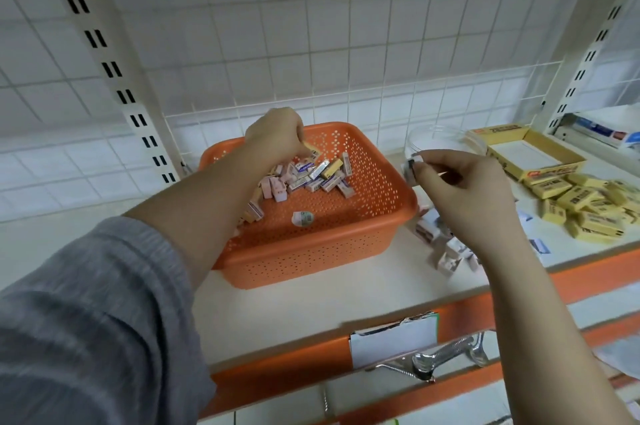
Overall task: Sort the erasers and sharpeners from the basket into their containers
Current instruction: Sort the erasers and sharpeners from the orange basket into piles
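Observation:
An orange perforated basket [363,216] stands on the white shelf and holds several small wrapped erasers [311,177] and one egg-shaped piece [302,218]. My left hand [275,135] reaches into the basket's far side, its fingers curled down onto the pile and pinching a small eraser. My right hand [460,182] hovers just right of the basket, pinching a small white eraser [411,167] between thumb and fingers. A clear round container [440,140] sits behind that hand. A yellow cardboard box [530,154] lies open to the right.
Yellow erasers [585,206] lie heaped at the right of the shelf. Small pale erasers [446,248] are scattered beside the basket under my right wrist. A wire grid backs the shelf. A metal clip [433,355] with a white label hangs on the orange shelf edge.

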